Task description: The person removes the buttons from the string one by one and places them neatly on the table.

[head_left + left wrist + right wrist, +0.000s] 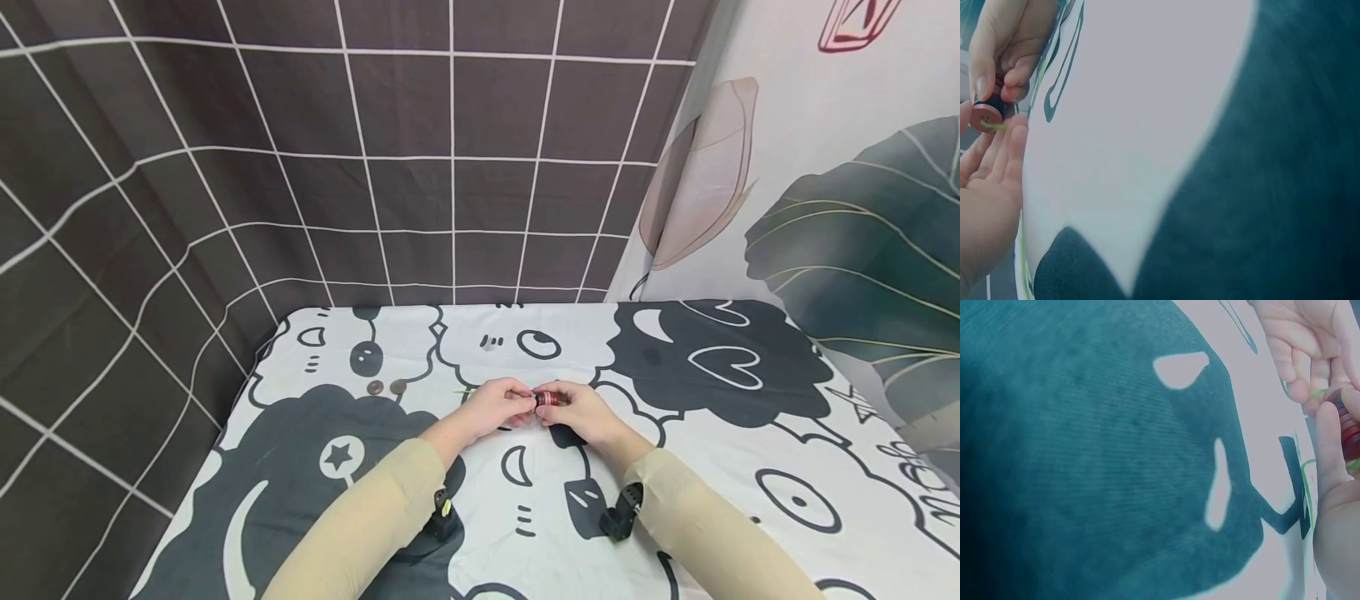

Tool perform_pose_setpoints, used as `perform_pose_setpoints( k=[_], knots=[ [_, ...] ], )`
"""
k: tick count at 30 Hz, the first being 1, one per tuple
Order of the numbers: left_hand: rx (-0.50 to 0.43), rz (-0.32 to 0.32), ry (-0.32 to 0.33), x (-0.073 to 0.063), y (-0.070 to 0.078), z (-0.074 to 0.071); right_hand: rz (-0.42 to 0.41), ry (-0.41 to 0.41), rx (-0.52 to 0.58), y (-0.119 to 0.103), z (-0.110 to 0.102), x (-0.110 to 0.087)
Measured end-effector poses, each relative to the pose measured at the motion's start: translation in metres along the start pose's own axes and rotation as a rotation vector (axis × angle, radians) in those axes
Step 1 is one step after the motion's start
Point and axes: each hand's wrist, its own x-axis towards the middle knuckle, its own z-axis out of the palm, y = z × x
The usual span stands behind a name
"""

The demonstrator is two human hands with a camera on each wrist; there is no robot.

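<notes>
Near the middle of the bed-like surface, my two hands meet at a short stack of red and dark buttons [547,399] strung on a green cord [992,125]. My right hand [588,412] grips the stack between thumb and fingers. My left hand [491,408] is at the stack's left end, its thumb and fingertips at the rim of the brown end button [988,117]. Cord comes out of that button's holes and runs to the left fingertips. More cord hangs beside the right hand in the right wrist view. The fingers partly hide the stack.
Two loose brown buttons, one on the left [375,387] and one on the right [398,387], lie left of the hands. A cloth [487,333] with cartoon sheep covers the surface. A dark grid curtain [405,192] stands behind, a leaf-print curtain [847,250] at right.
</notes>
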Motion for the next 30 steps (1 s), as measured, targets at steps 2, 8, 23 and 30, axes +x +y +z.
perform_pose_setpoints(
  k=[2,8,23,30],
  knots=[
    [-0.002,-0.002,0.003,0.000,0.000,0.000,0.002,0.008,-0.015,-0.001,0.000,0.000],
    [0.013,0.022,0.006,0.000,-0.001,-0.005,0.017,0.021,-0.047,-0.002,-0.002,0.000],
    [0.042,0.021,0.064,-0.005,-0.006,-0.026,0.042,0.021,-0.010,-0.017,-0.003,-0.008],
    [0.032,-0.005,0.098,-0.008,-0.007,-0.038,0.040,0.041,0.043,0.002,-0.007,-0.002]
  ],
)
